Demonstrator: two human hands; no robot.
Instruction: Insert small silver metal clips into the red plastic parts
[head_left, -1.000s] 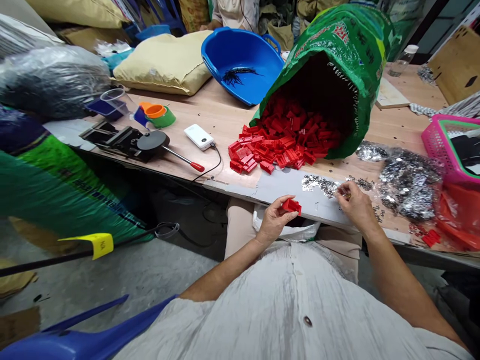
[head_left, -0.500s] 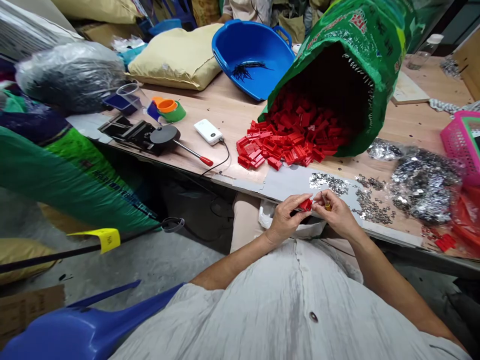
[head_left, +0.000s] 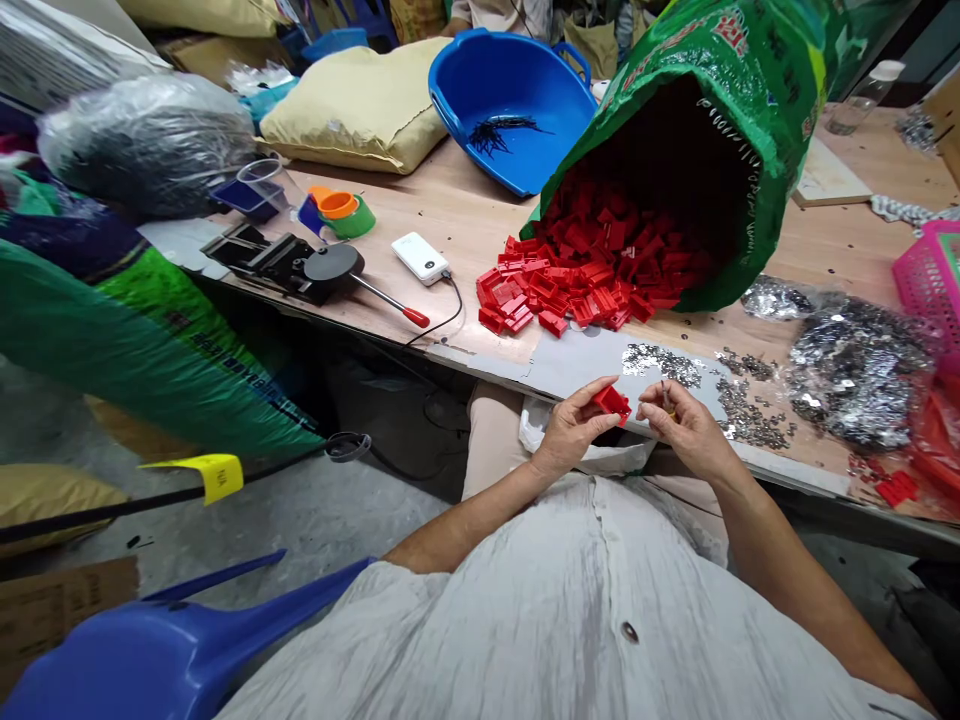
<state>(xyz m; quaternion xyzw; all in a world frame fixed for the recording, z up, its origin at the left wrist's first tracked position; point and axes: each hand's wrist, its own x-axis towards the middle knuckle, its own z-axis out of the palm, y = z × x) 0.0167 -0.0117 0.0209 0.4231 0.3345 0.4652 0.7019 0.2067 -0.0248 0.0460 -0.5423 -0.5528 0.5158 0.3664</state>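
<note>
My left hand point(head_left: 562, 436) pinches a small red plastic part point(head_left: 612, 402) between thumb and fingers, above the table's front edge. Just right of it, with a gap between, my right hand point(head_left: 691, 432) is closed around a small yellow-handled tool point(head_left: 669, 403) with a thin metal shaft; its exact kind is hard to make out. Beyond my hands, small flat metal pieces point(head_left: 660, 366) are scattered on a grey sheet point(head_left: 559, 370). A heap of similar red parts point(head_left: 592, 280) spills from the mouth of a green woven sack point(head_left: 784, 130).
A hand-lever device point(head_left: 330, 266), a white power bank point(head_left: 420, 258) with a cable and a blue basin point(head_left: 517, 90) stand on the table. Plastic bags of metal pieces point(head_left: 862, 370) and a pink basket point(head_left: 926, 280) lie right. A white bag point(head_left: 536, 425) hangs below my hands.
My right hand has drawn slightly right, away from the red part. The red part is turned in my left hand, showing more of its hollow side. The view has shifted a little.
</note>
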